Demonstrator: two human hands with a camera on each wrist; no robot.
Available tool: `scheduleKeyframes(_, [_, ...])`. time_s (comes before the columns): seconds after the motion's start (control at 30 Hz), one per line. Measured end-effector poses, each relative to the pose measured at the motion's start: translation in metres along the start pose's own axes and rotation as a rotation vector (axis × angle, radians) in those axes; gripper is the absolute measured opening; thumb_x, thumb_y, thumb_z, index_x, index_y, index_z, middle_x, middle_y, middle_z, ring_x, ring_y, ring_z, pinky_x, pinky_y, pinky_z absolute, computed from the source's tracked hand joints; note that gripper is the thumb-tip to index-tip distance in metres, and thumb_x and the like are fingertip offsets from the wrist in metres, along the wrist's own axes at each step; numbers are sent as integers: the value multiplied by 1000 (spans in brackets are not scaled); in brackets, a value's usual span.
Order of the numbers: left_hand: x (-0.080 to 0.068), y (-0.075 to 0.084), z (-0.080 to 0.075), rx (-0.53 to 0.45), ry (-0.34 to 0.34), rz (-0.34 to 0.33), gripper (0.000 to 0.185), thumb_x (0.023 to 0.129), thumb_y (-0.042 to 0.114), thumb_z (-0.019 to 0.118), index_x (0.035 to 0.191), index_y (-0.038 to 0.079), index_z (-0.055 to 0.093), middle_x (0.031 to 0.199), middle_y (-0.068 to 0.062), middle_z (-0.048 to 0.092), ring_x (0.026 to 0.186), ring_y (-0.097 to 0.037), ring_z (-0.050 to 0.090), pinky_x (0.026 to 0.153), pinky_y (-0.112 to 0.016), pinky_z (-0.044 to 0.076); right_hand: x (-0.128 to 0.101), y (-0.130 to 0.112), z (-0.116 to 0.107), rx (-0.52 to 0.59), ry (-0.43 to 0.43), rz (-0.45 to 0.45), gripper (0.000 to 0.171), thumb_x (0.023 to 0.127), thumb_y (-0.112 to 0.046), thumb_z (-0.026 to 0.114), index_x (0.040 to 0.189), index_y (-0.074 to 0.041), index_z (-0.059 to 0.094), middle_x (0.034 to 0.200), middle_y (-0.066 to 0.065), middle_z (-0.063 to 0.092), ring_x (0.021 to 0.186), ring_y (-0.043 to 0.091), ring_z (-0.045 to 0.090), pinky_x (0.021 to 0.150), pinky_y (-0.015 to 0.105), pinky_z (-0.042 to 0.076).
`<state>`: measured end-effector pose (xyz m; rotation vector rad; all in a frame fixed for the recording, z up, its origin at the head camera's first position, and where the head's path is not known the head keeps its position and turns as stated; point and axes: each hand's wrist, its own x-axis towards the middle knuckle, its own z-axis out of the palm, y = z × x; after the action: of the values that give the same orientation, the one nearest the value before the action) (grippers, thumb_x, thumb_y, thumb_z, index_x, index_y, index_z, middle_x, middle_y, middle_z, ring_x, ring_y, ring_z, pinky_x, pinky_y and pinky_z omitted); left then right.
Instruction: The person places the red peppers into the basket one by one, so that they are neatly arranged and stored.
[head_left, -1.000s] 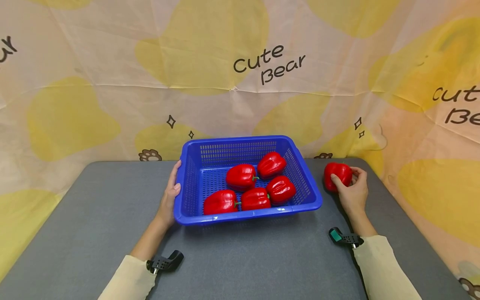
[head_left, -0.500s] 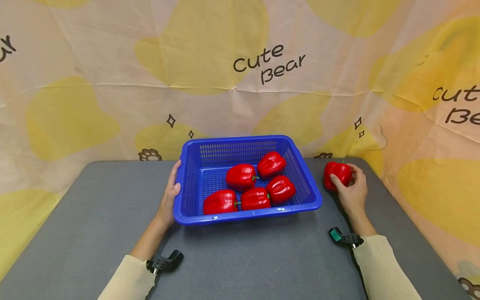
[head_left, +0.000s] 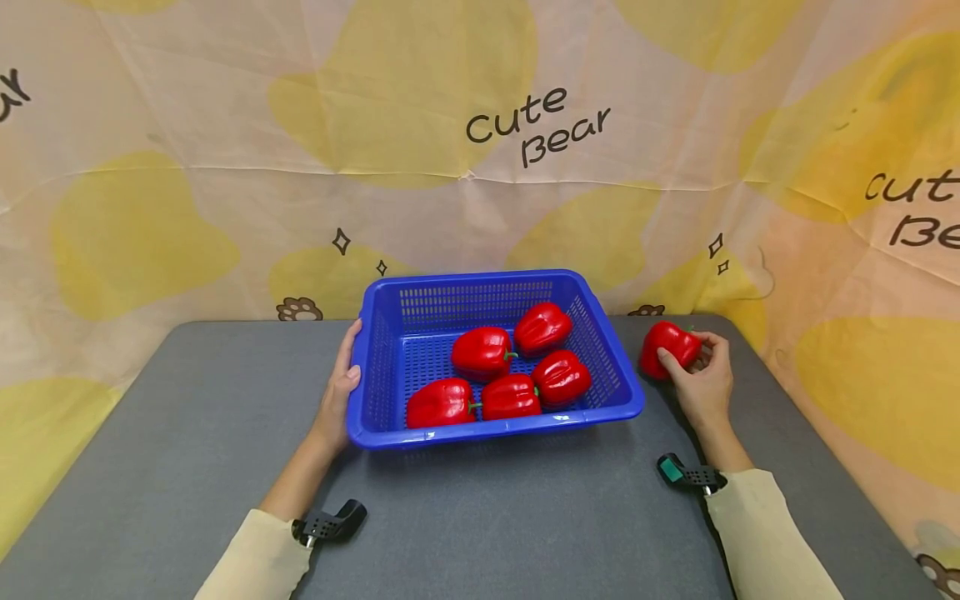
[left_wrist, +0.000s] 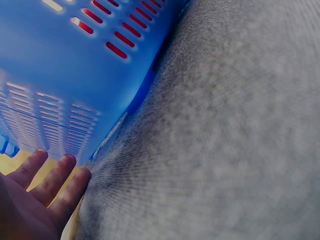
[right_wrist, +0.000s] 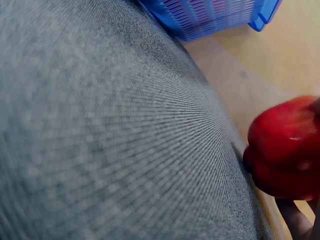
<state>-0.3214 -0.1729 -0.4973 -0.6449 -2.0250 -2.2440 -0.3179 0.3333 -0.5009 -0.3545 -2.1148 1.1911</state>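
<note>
Right hand (head_left: 701, 379) has the pepper (head_left: 667, 346) gripped and just tipped it toward the basket (head_left: 626, 379) — left hand (head_left: 339, 400) flat against the basket's side.

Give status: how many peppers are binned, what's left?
Done: five red bell peppers lie in the blue basket. In hand: the right hand grips the sixth pepper beside the basket; the left hand rests flat against its side. Left: that one pepper.

A grey felt-like tabletop (head_left: 187, 433) with rounded far corners fills the near scene. Behind it hangs a creased cream backdrop cloth (head_left: 247, 200) with yellow blobs, small stars and "Cute Bear" lettering (head_left: 538, 127), evenly lit.
</note>
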Motion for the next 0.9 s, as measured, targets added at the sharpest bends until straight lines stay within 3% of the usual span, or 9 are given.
scheduleKeyframes(0.13, [0, 0, 0, -3, -1, 1, 68, 98, 30, 29, 163, 26, 10, 168, -14, 15, 137, -29, 38, 96, -24, 52, 0, 0, 0, 53, -16, -9, 54, 88, -24, 76, 129, -3, 49, 112, -23, 52, 93, -11, 55, 79, 0, 44])
scheduleKeyframes(0.3, [0, 0, 0, -5, 0, 2, 68, 98, 30, 29, 163, 26, 10, 168, -14, 15, 136, -28, 39, 96, -24, 52, -1, -2, 0, 88, -22, -16, 51, 88, -21, 76, 128, -2, 50, 110, -23, 52, 92, -10, 57, 80, 0, 45])
scheduleKeyframes(0.67, [1, 0, 1, -4, -5, 5, 68, 99, 30, 29, 163, 26, 10, 168, -14, 15, 137, -30, 37, 97, -24, 52, 2, 0, -1, 63, -46, -65, 62, 89, -19, 74, 146, -13, 50, 134, 15, 56, 102, -7, 51, 82, 2, 42])
scheduleKeyframes(0.9, [0, 1, 0, -8, -3, 1, 67, 99, 30, 29, 163, 26, 10, 167, -14, 16, 136, -31, 39, 96, -26, 53, 2, 0, -1, 42, -43, -85, 56, 89, -19, 74, 140, -9, 56, 133, 16, 56, 100, -7, 51, 83, 2, 41])
